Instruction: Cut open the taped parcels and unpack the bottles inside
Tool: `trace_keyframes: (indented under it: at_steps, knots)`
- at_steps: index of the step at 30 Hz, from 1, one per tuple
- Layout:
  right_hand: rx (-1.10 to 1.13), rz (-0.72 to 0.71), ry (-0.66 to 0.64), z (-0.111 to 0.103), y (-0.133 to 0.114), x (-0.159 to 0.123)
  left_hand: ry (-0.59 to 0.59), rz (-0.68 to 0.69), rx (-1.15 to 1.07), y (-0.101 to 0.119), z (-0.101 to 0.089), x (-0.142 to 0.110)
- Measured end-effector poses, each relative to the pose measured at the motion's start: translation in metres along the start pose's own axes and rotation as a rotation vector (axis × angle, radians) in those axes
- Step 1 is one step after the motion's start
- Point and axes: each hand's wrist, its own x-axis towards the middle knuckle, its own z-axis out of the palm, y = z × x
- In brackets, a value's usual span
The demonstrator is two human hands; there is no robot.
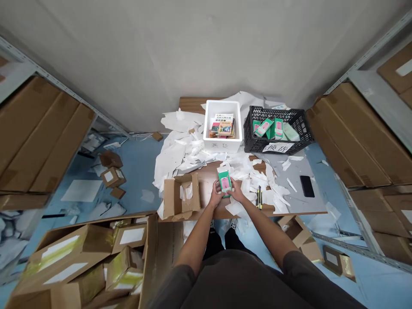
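Between my two hands, over the front of the table, is a small green box (224, 179) with a pink panel and white paper on its face. My left hand (216, 194) is closed on its left side, and my right hand (236, 191) grips its right side. Left of my hands stands an opened cardboard box (172, 199) with a little white paper inside. A yellow and black utility knife (259, 198) lies on the paper scraps to the right of my right hand.
A white bin (222, 146) with books stands behind my hands. Beside it, a black crate (304, 128) holds several green boxes. Torn white paper (170, 150) litters the table. A phone (307, 186) lies at the right. A large carton (151, 257) of parcels stands left; shelves flank both sides.
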Motion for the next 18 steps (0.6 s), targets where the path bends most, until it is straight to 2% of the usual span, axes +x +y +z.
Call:
trace_keyframes:
  at_steps: [3,6,10,12,14,16,18]
  knots:
    - [-0.058,-0.017,0.030,0.004,-0.036,0.004,-0.002,0.068,0.054,0.036,-0.008,-0.006]
    - [-0.044,-0.047,0.045,0.003,-0.073,0.018,-0.031,0.143,0.084,0.080,-0.009,0.002]
    - [-0.020,-0.101,0.104,-0.020,-0.118,0.045,-0.122,0.242,0.152,0.139,0.011,0.033]
    - [-0.016,-0.131,0.155,-0.044,-0.137,0.057,-0.178,0.265,0.181,0.164,0.032,0.054]
    - [-0.006,-0.174,0.216,-0.075,-0.150,0.070,-0.238,0.276,0.217,0.184,0.061,0.080]
    - [0.016,-0.206,0.293,-0.115,-0.159,0.081,-0.288,0.298,0.254,0.197,0.099,0.109]
    - [0.040,-0.200,0.380,-0.161,-0.162,0.093,-0.333,0.332,0.271,0.205,0.147,0.141]
